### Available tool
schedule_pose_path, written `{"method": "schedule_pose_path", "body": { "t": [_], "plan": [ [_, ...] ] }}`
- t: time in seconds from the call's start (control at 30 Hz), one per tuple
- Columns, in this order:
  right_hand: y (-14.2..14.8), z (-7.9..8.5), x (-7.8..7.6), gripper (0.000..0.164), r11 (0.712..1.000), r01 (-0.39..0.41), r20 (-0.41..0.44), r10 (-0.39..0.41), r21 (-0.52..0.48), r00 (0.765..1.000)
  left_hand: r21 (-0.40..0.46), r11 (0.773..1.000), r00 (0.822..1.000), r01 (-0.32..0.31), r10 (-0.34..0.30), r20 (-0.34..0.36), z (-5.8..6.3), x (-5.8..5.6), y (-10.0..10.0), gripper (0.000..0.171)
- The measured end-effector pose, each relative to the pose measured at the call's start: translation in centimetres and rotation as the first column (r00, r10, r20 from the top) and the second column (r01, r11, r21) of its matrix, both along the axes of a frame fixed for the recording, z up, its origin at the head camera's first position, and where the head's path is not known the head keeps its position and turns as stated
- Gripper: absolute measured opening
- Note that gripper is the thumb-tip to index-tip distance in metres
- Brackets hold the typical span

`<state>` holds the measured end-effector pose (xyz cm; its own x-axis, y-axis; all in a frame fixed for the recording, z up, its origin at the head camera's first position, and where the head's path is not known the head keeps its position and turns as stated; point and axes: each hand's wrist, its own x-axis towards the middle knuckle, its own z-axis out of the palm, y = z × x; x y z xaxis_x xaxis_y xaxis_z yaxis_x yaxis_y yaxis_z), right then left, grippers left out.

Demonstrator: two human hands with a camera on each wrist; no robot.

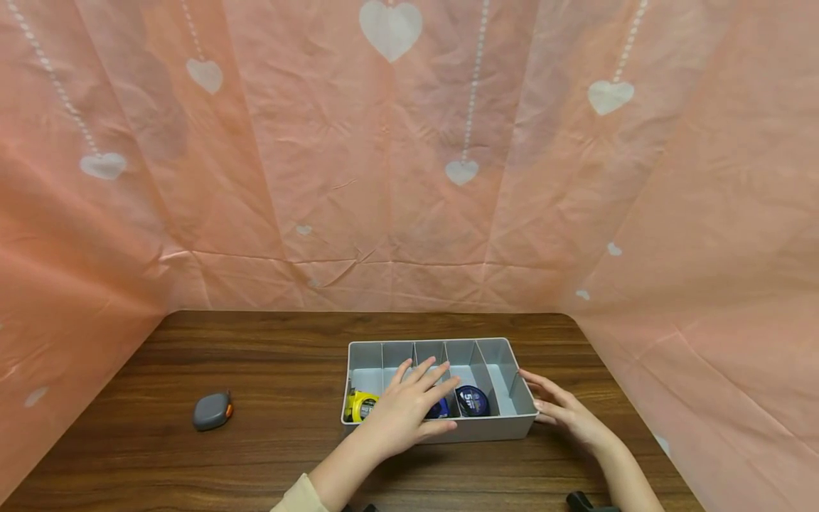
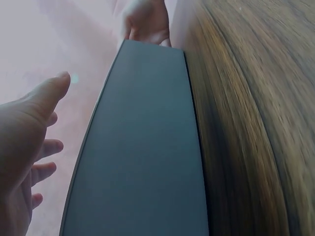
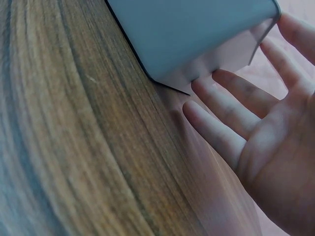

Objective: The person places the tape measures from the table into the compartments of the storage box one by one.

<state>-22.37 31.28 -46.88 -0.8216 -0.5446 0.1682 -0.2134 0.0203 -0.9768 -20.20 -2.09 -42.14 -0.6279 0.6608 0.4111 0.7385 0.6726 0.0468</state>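
Observation:
A grey divided box (image 1: 486, 429) sits on the table, its compartments in a row. My left hand (image 1: 406, 412) is spread over the middle compartments, fingers extended and holding nothing; the left wrist view shows its thumb and fingers above the box's long side. Beneath it a blue tape measure (image 1: 439, 408) is partly hidden. To its left lies a yellow tape measure (image 1: 362, 404) in the leftmost compartment; to its right is a dark blue one (image 1: 473, 400) marked 5m. My right hand (image 1: 566, 412) touches the box's right end with nearly straight fingers (image 3: 236, 93).
A grey tape measure (image 1: 211, 412) with an orange part lies on the wooden table (image 1: 275, 370), well left of the box. Pink cloth (image 1: 384, 213) with white hearts hangs behind and at both sides. A black object (image 1: 584, 502) shows at the bottom edge near the right forearm.

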Motion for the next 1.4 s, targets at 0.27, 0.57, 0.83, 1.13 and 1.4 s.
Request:
{"method": "schedule_pose_path", "body": {
  "t": [0.27,0.57,0.83,1.13,1.4],
  "plan": [
    [0.0,0.0,0.0,0.05,1.0,0.0,0.008,0.0,0.002,1.0,-0.005,1.0,1.0,-0.028,0.028,0.003,0.3,0.3,-1.7,0.066],
    [0.0,-0.1,-0.1,0.05,1.0,-0.002,0.012,0.002,-0.003,1.0,0.027,0.998,0.999,-0.053,0.053,0.007,0.5,0.6,-4.1,0.067],
    [0.0,0.1,0.0,0.049,1.0,-0.013,0.015,0.013,-0.02,1.0,0.048,0.992,0.993,-0.118,0.118,0.02,0.3,1.0,-6.5,0.069],
    [0.1,0.0,0.1,0.05,1.0,-0.015,0.025,0.015,-0.015,1.0,0.069,0.98,0.983,-0.185,0.185,0.015,0.0,1.5,-9.2,0.069],
    [0.3,-0.1,0.1,0.049,1.0,-0.009,0.029,0.009,-0.016,1.0,0.118,0.965,0.972,-0.234,0.231,0.032,-0.3,1.9,-11.2,0.068]
  ]
}}
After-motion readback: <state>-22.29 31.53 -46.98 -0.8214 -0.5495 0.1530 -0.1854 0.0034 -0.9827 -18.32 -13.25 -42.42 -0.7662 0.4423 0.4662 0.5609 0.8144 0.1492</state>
